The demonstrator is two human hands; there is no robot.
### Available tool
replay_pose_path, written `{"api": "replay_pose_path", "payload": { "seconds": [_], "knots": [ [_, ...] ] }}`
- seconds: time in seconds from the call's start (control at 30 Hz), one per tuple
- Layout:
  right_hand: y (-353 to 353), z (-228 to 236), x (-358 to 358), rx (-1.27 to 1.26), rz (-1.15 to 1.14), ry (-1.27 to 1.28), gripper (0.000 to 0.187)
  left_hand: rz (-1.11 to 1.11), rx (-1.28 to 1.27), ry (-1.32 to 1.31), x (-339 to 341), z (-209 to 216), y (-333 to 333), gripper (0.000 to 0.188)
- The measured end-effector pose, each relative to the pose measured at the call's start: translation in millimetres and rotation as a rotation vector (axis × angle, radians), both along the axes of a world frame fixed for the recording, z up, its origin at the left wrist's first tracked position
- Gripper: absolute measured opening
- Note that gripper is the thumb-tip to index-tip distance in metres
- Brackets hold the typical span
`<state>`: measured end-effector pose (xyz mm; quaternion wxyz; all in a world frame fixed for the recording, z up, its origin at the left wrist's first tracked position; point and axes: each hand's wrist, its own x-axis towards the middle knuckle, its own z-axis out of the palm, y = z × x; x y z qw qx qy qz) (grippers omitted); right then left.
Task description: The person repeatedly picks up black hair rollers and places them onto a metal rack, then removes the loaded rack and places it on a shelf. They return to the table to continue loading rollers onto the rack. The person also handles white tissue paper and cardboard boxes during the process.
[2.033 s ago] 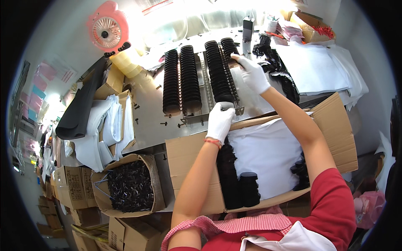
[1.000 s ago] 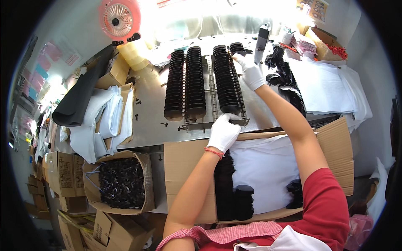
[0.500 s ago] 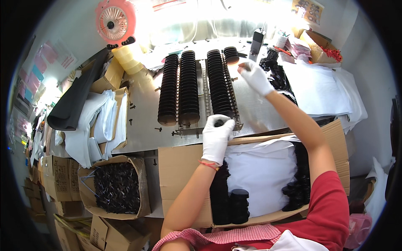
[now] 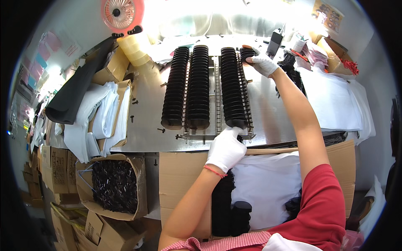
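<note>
My left hand (image 4: 227,149), in a white glove, is closed at the near end of a metal rack (image 4: 197,137), its fingertips touching the last disc of a long row of black discs (image 4: 233,92). A small black piece (image 4: 240,138) shows at its curled fingers, its kind unclear. At the rack's far right, my gloved right hand (image 4: 264,65) is closed round a short row of black discs (image 4: 248,54), some fingertips bare. Two more long rows of black discs, one outer (image 4: 176,88) and one inner (image 4: 198,88), stand on the rack's left side.
Small black fasteners (image 4: 161,130) lie about the steel table. Before me, an open cardboard box (image 4: 184,175) holds white sheeting and black discs. A carton of small black parts (image 4: 115,186) stands left. White sheets (image 4: 335,104) lie right, and a pink fan (image 4: 122,14) is at the back.
My right hand has come down onto the short row of discs from beside it. My left hand has moved slightly right and nearer, its fingertips now against the row's end. The view has shifted.
</note>
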<state>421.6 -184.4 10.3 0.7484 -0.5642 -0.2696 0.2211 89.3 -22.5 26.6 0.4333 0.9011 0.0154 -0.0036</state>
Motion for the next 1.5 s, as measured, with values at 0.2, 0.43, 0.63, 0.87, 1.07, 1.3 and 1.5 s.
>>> {"api": "replay_pose_path", "payload": {
  "seconds": [0.2, 0.43, 0.63, 0.87, 1.07, 1.3, 1.5],
  "knots": [
    [21, 1, -16, -0.302, -0.201, -0.263, 0.062, -0.132, 0.087, -0.016, 9, -5, 11, 0.037],
    [50, -17, -48, -0.519, -0.771, -0.614, 0.045, -0.187, 0.107, 0.006, 11, -3, 15, 0.039],
    [59, -24, -24, -0.828, -0.932, -0.917, 0.040, -0.174, 0.095, -0.013, 9, -5, 15, 0.040],
    [61, -7, 20, -1.157, -0.693, -1.373, 0.031, -0.077, 0.016, -0.012, 17, -16, 11, 0.035],
    [40, 47, -83, -0.270, -0.899, -0.656, 0.043, 0.035, -0.538, -0.069, 5, -6, 4, 0.027],
    [-28, 44, -297, -0.249, -0.258, -0.462, 0.036, -0.106, -1.903, 0.056, -12, 25, -52, 0.027],
    [-95, 52, -382, -0.891, -0.367, -0.870, 0.058, -0.052, -1.819, 0.380, -61, 8, -115, 0.038]
  ]
}}
